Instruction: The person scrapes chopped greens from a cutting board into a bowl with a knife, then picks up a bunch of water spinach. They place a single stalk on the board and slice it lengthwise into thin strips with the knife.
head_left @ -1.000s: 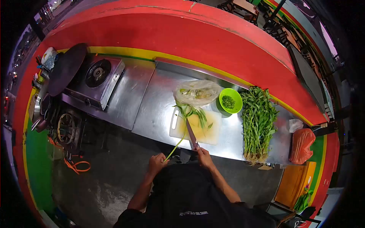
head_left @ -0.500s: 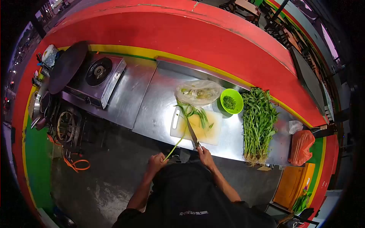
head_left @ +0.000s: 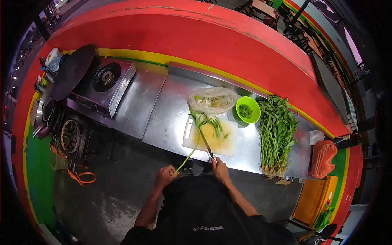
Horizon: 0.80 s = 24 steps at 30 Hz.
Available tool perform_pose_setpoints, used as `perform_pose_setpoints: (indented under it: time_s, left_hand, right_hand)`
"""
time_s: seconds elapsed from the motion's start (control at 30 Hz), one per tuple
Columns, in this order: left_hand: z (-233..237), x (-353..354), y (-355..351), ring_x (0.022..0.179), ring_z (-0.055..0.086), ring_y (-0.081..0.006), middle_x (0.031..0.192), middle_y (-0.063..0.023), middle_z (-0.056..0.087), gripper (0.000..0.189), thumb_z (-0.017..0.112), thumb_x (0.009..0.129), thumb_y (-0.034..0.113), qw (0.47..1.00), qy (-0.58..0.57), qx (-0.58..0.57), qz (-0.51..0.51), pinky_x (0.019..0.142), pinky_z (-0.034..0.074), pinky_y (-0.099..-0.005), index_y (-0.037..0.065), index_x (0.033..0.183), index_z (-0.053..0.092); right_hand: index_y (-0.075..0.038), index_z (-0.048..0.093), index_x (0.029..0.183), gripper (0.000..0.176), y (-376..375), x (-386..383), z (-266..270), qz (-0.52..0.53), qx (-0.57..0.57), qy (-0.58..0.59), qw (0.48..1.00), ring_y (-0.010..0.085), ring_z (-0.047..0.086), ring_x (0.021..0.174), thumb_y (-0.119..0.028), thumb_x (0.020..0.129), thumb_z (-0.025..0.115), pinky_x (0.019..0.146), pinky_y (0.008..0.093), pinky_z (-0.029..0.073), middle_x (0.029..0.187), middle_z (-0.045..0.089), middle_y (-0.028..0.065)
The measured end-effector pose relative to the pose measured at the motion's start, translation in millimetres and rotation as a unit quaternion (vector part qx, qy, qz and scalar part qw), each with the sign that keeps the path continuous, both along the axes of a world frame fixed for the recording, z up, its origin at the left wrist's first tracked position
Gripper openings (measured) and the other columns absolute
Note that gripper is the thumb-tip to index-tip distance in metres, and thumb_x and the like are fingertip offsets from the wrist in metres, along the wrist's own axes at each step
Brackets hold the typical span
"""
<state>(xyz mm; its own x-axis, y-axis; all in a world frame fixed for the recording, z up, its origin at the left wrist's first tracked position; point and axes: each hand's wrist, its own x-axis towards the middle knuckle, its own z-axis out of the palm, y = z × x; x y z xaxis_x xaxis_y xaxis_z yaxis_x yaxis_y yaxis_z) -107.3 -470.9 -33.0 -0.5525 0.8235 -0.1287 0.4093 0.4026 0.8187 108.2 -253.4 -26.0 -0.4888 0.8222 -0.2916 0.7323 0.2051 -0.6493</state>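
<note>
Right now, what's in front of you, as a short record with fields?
Left hand: holds green stem
Right hand: holds knife, blade over cutting board
On board: leaves
Beyond board: clear plastic bag
Right of board: green bowl of chopped greens, then leafy bundle, then red bag
Left of board: stove

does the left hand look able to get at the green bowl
Probably not: the left hand holds a stem, and the knife in the right hand lies across the way to the green bowl.
</note>
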Motion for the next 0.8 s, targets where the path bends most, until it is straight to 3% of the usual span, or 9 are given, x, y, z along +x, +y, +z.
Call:
perform_pose_setpoints:
  time_s: [0.13,0.2,0.23,0.27,0.33,0.5,0.8]
  left_hand:
    - [2,1,-4,0.053,0.058,-0.0227,0.060,-0.0057,0.056,0.030,0.084,0.072,0.020,1.000,-0.025,0.002,0.017,0.051,0.046,-0.0358,0.008,0.074,0.057]
    - [4,-1,-6,0.053,0.058,-0.0228,0.060,-0.0056,0.057,0.030,0.084,0.072,0.020,1.000,-0.015,0.006,0.007,0.051,0.046,-0.0355,0.008,0.074,0.057]
    - [5,-1,-7,0.052,0.058,-0.0228,0.059,-0.0056,0.057,0.029,0.084,0.072,0.019,1.000,-0.004,0.010,-0.005,0.051,0.046,-0.0352,0.008,0.074,0.057]
    - [6,-1,-8,0.052,0.058,-0.0228,0.059,-0.0056,0.057,0.029,0.084,0.072,0.019,1.000,-0.005,0.010,-0.005,0.051,0.046,-0.0352,0.008,0.074,0.057]
    - [8,0,-10,0.052,0.058,-0.0234,0.060,-0.0051,0.057,0.028,0.084,0.072,0.019,1.000,0.010,-0.003,-0.011,0.051,0.046,-0.0354,0.009,0.074,0.058]
    - [2,0,-14,0.053,0.059,-0.0236,0.060,-0.0050,0.058,0.029,0.084,0.072,0.020,1.000,0.006,-0.007,-0.025,0.051,0.046,-0.0359,0.009,0.074,0.058]
    - [3,0,-16,0.055,0.060,-0.0236,0.060,-0.0044,0.057,0.029,0.086,0.071,0.021,0.999,0.016,-0.021,-0.031,0.051,0.046,-0.0358,0.010,0.076,0.059]
  right_hand:
    - [-0.002,0.062,0.103,0.041,8,3,0,0.018,-0.025,-0.004,1.000,0.0521,0.063,0.083,-0.040,0.101,0.048,0.071,0.0558,0.049,0.081,0.066,0.0311]
    - [-0.002,0.063,0.105,0.042,11,7,1,-0.003,-0.089,0.014,0.996,0.0525,0.062,0.085,-0.041,0.101,0.048,0.073,0.0533,0.049,0.084,0.065,0.0319]
    - [-0.001,0.063,0.107,0.043,11,9,0,0.002,-0.064,0.036,0.997,0.0518,0.062,0.088,-0.041,0.101,0.048,0.074,0.0516,0.049,0.087,0.065,0.0324]
    - [-0.001,0.063,0.107,0.043,12,11,0,0.002,-0.065,0.036,0.997,0.0518,0.062,0.088,-0.041,0.101,0.048,0.074,0.0516,0.049,0.087,0.065,0.0324]
    - [0.000,0.061,0.095,0.042,14,12,4,0.019,0.000,0.077,0.997,0.0417,0.060,0.064,-0.040,0.101,0.051,0.061,0.0454,0.045,0.073,0.061,0.0269]
    - [-0.002,0.062,0.100,0.039,18,15,21,0.036,-0.044,0.025,0.998,0.0422,0.061,0.065,-0.039,0.100,0.052,0.061,0.0462,0.046,0.073,0.062,0.0271]
    - [-0.007,0.064,0.106,0.036,17,17,17,0.068,-0.001,0.024,0.997,0.0451,0.065,0.073,-0.040,0.100,0.052,0.064,0.0478,0.049,0.074,0.063,0.0266]
